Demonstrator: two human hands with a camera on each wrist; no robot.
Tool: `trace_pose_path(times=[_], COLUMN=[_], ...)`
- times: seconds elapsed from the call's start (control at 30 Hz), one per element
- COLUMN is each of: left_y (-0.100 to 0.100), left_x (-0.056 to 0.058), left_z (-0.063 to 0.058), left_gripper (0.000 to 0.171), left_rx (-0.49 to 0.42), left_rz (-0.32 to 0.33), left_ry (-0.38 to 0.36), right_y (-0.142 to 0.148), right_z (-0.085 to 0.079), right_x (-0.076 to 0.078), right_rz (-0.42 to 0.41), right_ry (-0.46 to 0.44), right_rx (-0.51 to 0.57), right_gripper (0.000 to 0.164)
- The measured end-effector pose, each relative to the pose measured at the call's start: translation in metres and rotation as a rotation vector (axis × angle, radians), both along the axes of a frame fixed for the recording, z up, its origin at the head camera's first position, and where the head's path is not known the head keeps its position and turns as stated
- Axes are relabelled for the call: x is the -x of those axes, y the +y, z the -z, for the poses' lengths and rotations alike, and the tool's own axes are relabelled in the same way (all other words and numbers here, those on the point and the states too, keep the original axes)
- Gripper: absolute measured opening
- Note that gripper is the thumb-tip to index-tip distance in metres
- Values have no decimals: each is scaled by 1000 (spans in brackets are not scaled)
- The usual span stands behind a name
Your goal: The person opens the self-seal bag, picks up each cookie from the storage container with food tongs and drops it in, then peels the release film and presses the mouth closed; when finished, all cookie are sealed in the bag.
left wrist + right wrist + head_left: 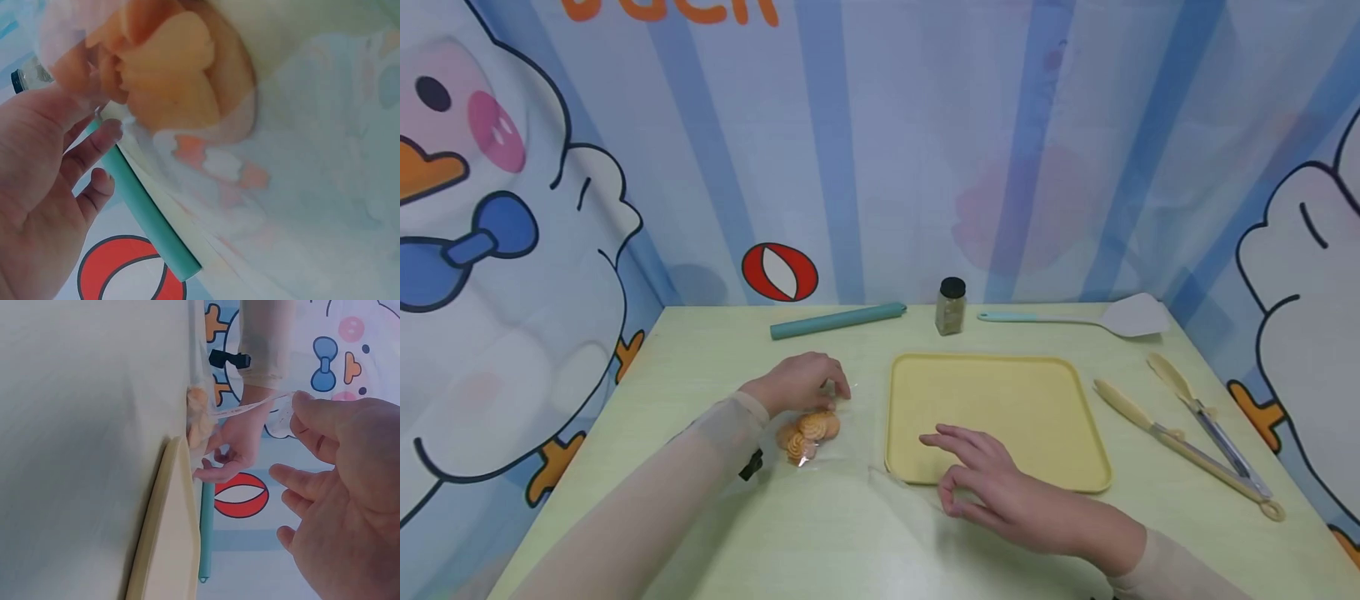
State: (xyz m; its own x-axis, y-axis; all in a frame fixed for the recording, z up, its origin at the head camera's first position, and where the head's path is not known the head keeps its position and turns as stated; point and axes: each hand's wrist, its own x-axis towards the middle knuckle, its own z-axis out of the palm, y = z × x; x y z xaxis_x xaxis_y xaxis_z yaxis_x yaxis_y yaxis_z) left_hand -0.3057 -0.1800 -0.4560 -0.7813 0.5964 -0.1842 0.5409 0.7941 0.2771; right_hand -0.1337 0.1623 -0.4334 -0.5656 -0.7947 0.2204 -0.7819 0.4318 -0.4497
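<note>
Several ridged orange-brown cookies (811, 427) lie in a clear plastic bag (300, 206) left of a yellow tray (985, 358). My left hand (801, 383) is bent over the bag's far side and grips its plastic; the cookies partly hide its thumb and finger in the left wrist view. Over the tray's near edge, my right hand (1000, 492) pinches a thin edge of the plastic between thumb and index finger, the other fingers spread. A stretched strip of plastic (250, 407) runs from that pinch toward the cookies in the right wrist view.
Along the table's back edge lie a green roll (838, 321), a small black-capped jar (951, 307) and a white spatula (1135, 317). Beige-tipped tongs (1187, 450) lie right of the tray. A printed curtain (902, 150) hangs behind the table.
</note>
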Motion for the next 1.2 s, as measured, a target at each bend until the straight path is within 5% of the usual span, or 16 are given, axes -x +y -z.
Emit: trace_pose_path(times=[0.57, 0.8, 1.0, 1.2], left_y=[2, 1, 1, 1], left_x=[2, 4, 4, 2], left_z=[0, 1, 2, 2], left_gripper=[23, 22, 23, 23], left_rx=[4, 1, -5, -4], left_rz=[-27, -10, -9, -11], left_ry=[-42, -30, -15, -14], right_y=[12, 13, 18, 28], right_z=[-14, -2, 20, 36], right_x=[-23, -22, -15, -7], right_rz=[-60, 69, 188, 242], right_ry=[20, 22, 107, 96], right_rx=[8, 67, -19, -104], right_gripper=[11, 22, 24, 24])
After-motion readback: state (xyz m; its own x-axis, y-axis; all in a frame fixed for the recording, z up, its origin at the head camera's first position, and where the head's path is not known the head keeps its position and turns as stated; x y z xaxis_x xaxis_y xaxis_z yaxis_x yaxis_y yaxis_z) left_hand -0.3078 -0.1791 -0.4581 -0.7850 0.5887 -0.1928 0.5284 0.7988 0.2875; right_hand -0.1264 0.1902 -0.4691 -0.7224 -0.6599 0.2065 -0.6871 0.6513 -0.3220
